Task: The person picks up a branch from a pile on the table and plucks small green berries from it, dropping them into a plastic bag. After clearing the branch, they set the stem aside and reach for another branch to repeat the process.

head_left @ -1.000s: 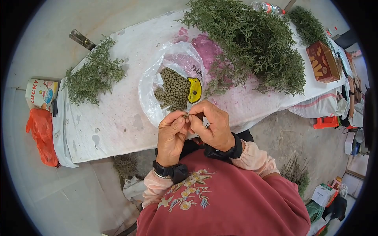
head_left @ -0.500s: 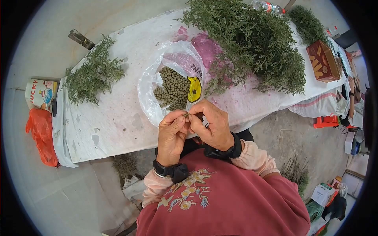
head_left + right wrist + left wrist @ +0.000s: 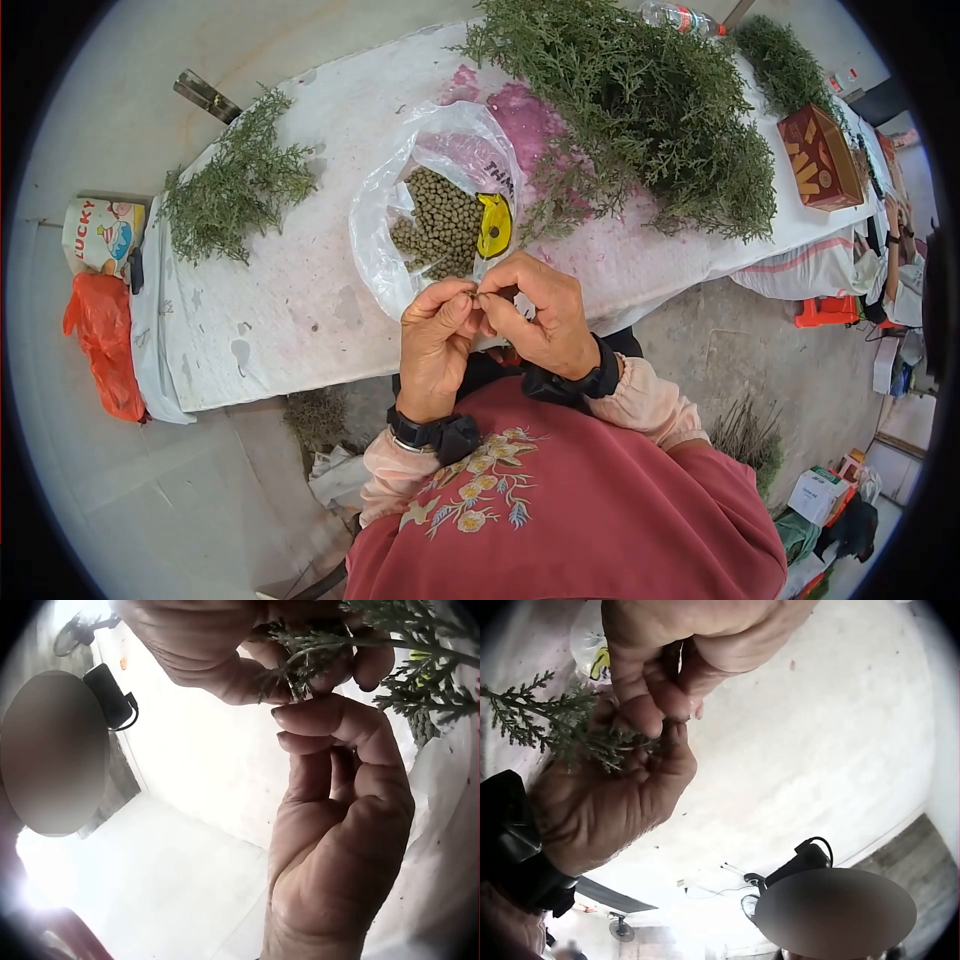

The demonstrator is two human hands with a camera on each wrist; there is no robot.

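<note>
Both hands meet at their fingertips just in front of the plastic bag in the head view. An evergreen sprig [image 3: 544, 720] with scaly green leaves runs through the fingers of my right hand [image 3: 548, 318], which grips it. At the sprig's end, the thumb and fingertips of my left hand [image 3: 432, 350] pinch a small bit of it. The right wrist view shows the stem [image 3: 420, 646] crossing above the left fingertips. Just beyond the hands lies the open clear plastic bag [image 3: 372, 235], holding many small round greenish-brown balls [image 3: 440, 215].
A big heap of evergreen branches [image 3: 640, 110] covers the table's right part, and a smaller branch [image 3: 235, 185] lies at left. A yellow piece [image 3: 494, 228] sits at the bag. Farther out are a red-brown box [image 3: 822, 160], a bottle [image 3: 680, 20] and a red bag [image 3: 105, 345].
The fingertips have shifted slightly around the small bit they pinch. Both hands stay in front of the bag, and the things on the table keep their places.
</note>
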